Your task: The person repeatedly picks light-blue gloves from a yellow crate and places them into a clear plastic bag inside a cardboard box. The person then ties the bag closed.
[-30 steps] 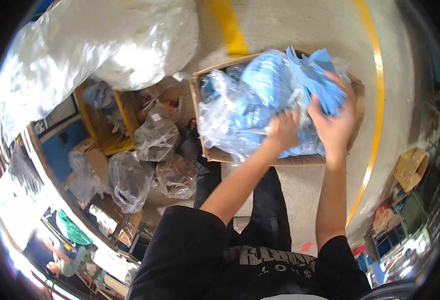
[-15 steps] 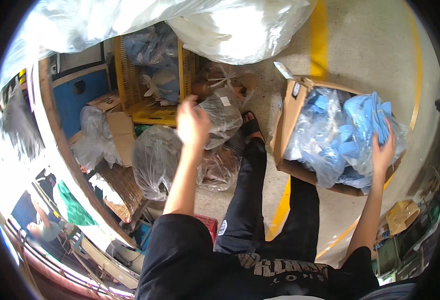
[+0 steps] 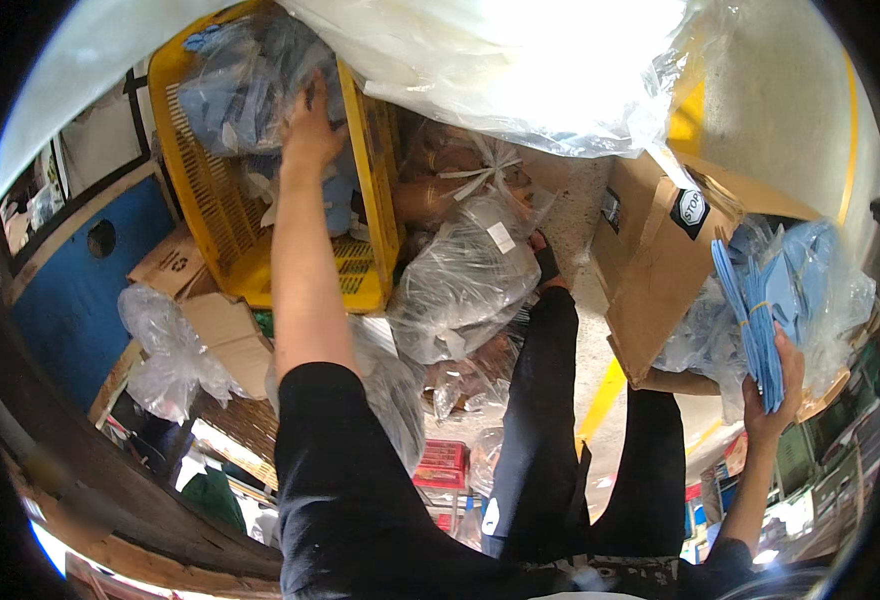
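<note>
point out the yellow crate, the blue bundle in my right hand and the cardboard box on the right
Yellow crate [image 3: 368,190]: head view, its right side wall
Blue bundle [image 3: 758,330]: head view, its middle
Cardboard box [image 3: 658,285]: head view, its side panel

Head view: from the person's own head, wide fisheye, facing steeply down
Black-trousered legs [image 3: 535,420]: seen from above, lower middle
Yellow slatted plastic crate [image 3: 372,285]: near, upper left
Open brown cardboard box [image 3: 652,300]: near, right
</note>
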Action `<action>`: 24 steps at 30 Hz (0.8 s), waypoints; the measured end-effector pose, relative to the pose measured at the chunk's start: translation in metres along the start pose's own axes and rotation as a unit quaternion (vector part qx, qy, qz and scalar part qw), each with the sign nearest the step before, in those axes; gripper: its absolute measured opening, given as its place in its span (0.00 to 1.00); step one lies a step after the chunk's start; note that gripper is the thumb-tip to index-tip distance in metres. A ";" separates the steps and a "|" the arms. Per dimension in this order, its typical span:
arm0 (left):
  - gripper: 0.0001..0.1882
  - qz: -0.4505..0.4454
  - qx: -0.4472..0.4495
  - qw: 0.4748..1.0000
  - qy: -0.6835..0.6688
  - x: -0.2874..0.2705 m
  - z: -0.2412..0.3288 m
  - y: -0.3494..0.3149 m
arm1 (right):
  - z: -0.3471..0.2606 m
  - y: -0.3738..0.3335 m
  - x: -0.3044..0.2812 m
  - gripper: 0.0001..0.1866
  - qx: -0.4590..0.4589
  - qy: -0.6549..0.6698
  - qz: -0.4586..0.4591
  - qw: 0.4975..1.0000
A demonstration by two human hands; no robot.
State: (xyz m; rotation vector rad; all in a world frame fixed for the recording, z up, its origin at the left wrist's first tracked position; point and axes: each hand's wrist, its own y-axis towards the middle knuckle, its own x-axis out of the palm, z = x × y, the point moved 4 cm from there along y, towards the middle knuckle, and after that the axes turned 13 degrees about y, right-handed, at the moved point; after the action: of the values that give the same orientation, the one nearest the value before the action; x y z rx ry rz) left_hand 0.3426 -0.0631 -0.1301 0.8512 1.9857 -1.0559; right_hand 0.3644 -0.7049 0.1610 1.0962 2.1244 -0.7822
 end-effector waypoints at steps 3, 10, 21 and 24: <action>0.31 -0.091 -0.026 0.995 -0.041 0.001 -0.003 0.000 | -0.005 0.012 0.003 0.30 0.019 0.012 -0.005 1.000; 0.18 0.192 -0.131 0.931 -0.283 -0.081 -0.123 -0.058 | -0.011 -0.001 -0.004 0.32 0.042 0.072 0.036 0.996; 0.10 0.224 -0.342 0.763 -0.500 -0.259 -0.129 -0.398 | -0.013 -0.022 -0.040 0.36 0.011 0.396 0.108 0.912; 0.13 0.172 -0.098 0.734 -0.650 -0.281 -0.089 -0.451 | -0.013 -0.018 -0.056 0.40 0.067 0.673 0.113 0.728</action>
State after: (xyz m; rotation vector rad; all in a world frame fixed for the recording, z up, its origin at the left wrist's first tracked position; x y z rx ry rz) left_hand 0.1013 -0.2477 0.3153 0.1523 0.6586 -0.7904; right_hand 0.3722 -0.7311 0.2151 2.4311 2.8798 0.1790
